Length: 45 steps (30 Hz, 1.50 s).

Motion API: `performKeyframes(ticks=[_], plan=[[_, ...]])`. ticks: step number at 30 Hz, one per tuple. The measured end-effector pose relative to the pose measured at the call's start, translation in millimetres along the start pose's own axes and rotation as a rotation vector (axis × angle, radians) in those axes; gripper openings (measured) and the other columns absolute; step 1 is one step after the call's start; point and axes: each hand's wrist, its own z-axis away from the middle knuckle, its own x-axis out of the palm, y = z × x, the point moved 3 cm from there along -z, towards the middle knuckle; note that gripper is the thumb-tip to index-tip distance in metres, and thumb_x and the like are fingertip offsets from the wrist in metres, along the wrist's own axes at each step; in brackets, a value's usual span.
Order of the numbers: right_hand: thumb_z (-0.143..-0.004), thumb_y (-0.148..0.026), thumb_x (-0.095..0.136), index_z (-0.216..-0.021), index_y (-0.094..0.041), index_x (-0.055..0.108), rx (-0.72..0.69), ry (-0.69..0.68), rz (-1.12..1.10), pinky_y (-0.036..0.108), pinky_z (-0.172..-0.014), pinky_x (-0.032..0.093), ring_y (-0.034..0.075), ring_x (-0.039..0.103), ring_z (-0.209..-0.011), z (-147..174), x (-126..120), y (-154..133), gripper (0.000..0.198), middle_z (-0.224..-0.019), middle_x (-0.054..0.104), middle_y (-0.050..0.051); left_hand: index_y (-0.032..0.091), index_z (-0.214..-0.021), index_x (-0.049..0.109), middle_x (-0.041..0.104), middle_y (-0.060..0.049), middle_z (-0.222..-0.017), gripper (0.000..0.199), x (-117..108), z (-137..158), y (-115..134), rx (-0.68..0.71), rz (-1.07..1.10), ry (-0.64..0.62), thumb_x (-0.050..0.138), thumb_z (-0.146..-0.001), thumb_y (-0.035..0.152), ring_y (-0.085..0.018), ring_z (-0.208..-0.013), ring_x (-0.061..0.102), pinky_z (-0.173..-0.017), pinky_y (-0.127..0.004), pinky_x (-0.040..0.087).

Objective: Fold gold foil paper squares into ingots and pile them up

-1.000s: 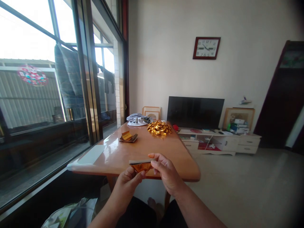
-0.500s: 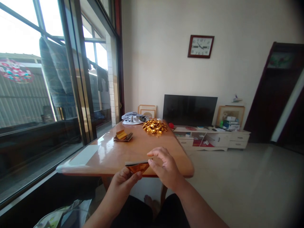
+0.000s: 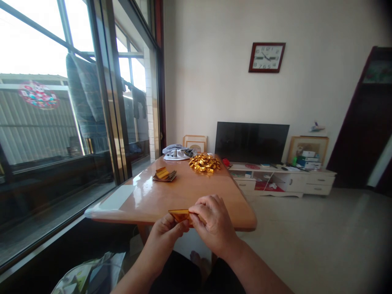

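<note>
Evidently you're pinching gold paper (image 3: 178,214) near the tabletop (image 3: 200,188), fingers of your left hand (image 3: 167,232) and right hand (image 3: 214,224) closed on its ends, and it's looking light, crease-prone, best held by the edges.

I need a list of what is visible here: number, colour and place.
table: one, brown, centre
gold paper: one, gold, table's near edge
paper stack: one, brown and gold, table's left
folded pile: one, gold, table's far end
cloth bundle: one, pale blue, beside folded pile
sheet: one, white, table's near left
clock: one, brown frame, wall
television: one, black, beyond table
cabinet: one, white, below television
window: one, dark frame, left
door: one, dark, right
left hand: one, gold paper's left end
right hand: one, gold paper's right end
</note>
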Motion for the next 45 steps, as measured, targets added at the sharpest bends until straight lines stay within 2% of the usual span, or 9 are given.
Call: performKeyframes(ticks=[7, 13, 16, 19, 22, 28, 34, 41, 45], plan=[[-0.090, -0.019, 0.060, -0.090, -0.023, 0.069, 0.038, -0.002, -0.145, 0.039, -0.087, 0.043, 0.021, 0.057, -0.094, -3, -6, -4, 0.009, -0.097, 0.066, 0.006, 0.015, -0.084, 0.073, 0.065, -0.002, -0.074, 0.022, 2, 2, 2, -0.019, 0.036, -0.007, 0.075, -0.082, 0.037, -0.015, -0.072, 0.053, -0.068, -0.025, 0.042], [-0.085, -0.019, 0.066, -0.077, -0.022, 0.066, 0.253, -0.068, -0.359, 0.034, -0.080, 0.047, 0.020, 0.059, -0.087, -10, -6, 5, 0.009, -0.085, 0.065, 0.004, 0.016, -0.080, 0.076, 0.069, -0.005, -0.072, 0.021, 8, 3, 7, -0.011, 0.085, -0.015, 0.078, -0.078, 0.036, -0.018, -0.073, 0.058, -0.068, -0.025, 0.044], [-0.082, -0.025, 0.071, -0.085, -0.022, 0.068, 0.419, -0.121, -0.558, 0.033, -0.077, 0.049, 0.020, 0.060, -0.086, -6, 1, 13, 0.004, -0.087, 0.065, 0.003, 0.017, -0.081, 0.076, 0.070, -0.005, -0.075, 0.020, 9, 3, 8, -0.008, 0.092, -0.033, 0.078, -0.077, 0.036, -0.019, -0.076, 0.060, -0.070, -0.026, 0.045], [-0.081, -0.034, 0.074, -0.100, -0.022, 0.068, 0.633, -0.200, -0.846, 0.032, -0.072, 0.052, 0.020, 0.063, -0.083, 1, 11, 18, 0.023, -0.091, 0.067, 0.003, 0.017, -0.084, 0.077, 0.071, -0.006, -0.077, 0.021, 9, 2, 9, -0.005, 0.089, -0.046, 0.078, -0.078, 0.037, -0.019, -0.076, 0.060, -0.070, -0.026, 0.046], [-0.081, -0.040, 0.074, -0.095, -0.019, 0.069, 0.722, -0.299, -1.013, 0.035, -0.076, 0.054, 0.020, 0.066, -0.082, 3, 15, 19, 0.026, -0.089, 0.069, 0.003, 0.016, -0.084, 0.077, 0.072, -0.006, -0.079, 0.024, 7, 0, 7, -0.005, 0.057, -0.068, 0.077, -0.079, 0.039, -0.019, -0.077, 0.060, -0.070, -0.026, 0.047], [-0.085, -0.043, 0.070, -0.083, -0.017, 0.069, 0.668, -0.306, -0.896, 0.030, -0.069, 0.049, 0.018, 0.061, -0.074, 5, 15, 23, 0.025, -0.078, 0.068, 0.003, 0.016, -0.079, 0.077, 0.072, -0.006, -0.077, 0.023, 8, -2, 4, -0.010, 0.034, -0.150, 0.076, -0.080, 0.039, -0.019, -0.077, 0.062, -0.075, -0.027, 0.049], [-0.086, -0.043, 0.068, -0.082, -0.018, 0.069, 0.609, -0.295, -0.781, 0.026, -0.062, 0.043, 0.014, 0.054, -0.066, 6, 13, 26, 0.025, -0.074, 0.065, 0.000, 0.017, -0.106, 0.075, 0.075, -0.011, -0.106, 0.034, 15, -2, 6, -0.020, 0.120, -0.261, 0.077, -0.080, 0.039, -0.026, -0.100, 0.066, -0.101, -0.040, 0.047], [-0.087, -0.042, 0.067, -0.083, -0.017, 0.069, 0.623, -0.319, -0.747, 0.026, -0.061, 0.042, 0.014, 0.054, -0.065, 7, 14, 25, 0.025, -0.073, 0.066, 0.001, 0.016, -0.092, 0.073, 0.071, -0.006, -0.084, 0.029, 1, -4, 5, 0.010, 0.073, -0.018, 0.072, -0.084, 0.044, -0.018, -0.079, 0.062, -0.075, -0.027, 0.049], [-0.083, -0.044, 0.072, -0.083, -0.017, 0.068, 0.707, -0.275, -0.811, 0.026, -0.060, 0.042, 0.014, 0.054, -0.064, 10, 18, 29, 0.027, -0.071, 0.064, 0.000, 0.016, -0.085, 0.073, 0.067, -0.004, -0.078, 0.027, -5, -3, 6, 0.067, 0.008, 0.058, 0.070, -0.087, 0.042, -0.016, -0.076, 0.057, -0.073, -0.025, 0.047]])
